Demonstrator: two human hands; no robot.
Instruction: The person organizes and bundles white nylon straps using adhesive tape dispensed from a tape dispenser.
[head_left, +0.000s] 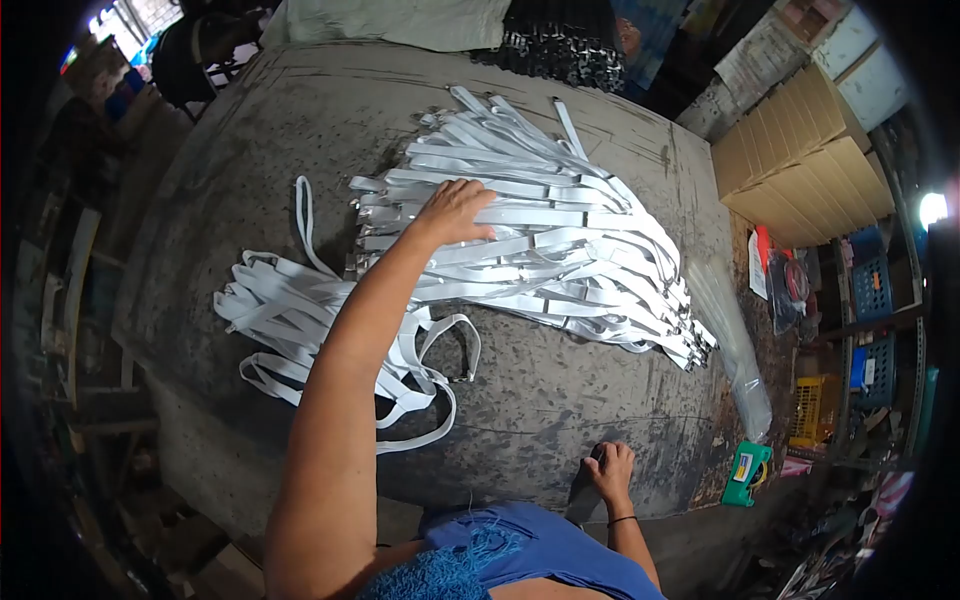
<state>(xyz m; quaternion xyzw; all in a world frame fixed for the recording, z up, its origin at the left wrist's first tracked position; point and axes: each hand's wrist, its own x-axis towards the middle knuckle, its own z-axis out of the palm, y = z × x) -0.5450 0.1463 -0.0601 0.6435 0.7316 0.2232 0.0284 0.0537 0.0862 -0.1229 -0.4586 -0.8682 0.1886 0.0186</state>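
Observation:
A large pile of white straps [590,220] with metal clips at its ends lies across the middle of the table. My left hand [458,212] rests on the upper left part of this pile, its fingers spread over the straps. A smaller tangle of white straps [285,310] lies to the left, partly hidden behind my left forearm. Near the table's front edge, my right hand [610,470] is curled round a small dark object whose shape I cannot make out.
The grey worn table [520,400] bears a clear plastic bag [738,370] and a green tape dispenser [745,472] at the right. Dark straps [565,45] and a white sack [400,22] lie at the far edge. Cardboard [800,160] stands at right, near shelves with baskets [812,405].

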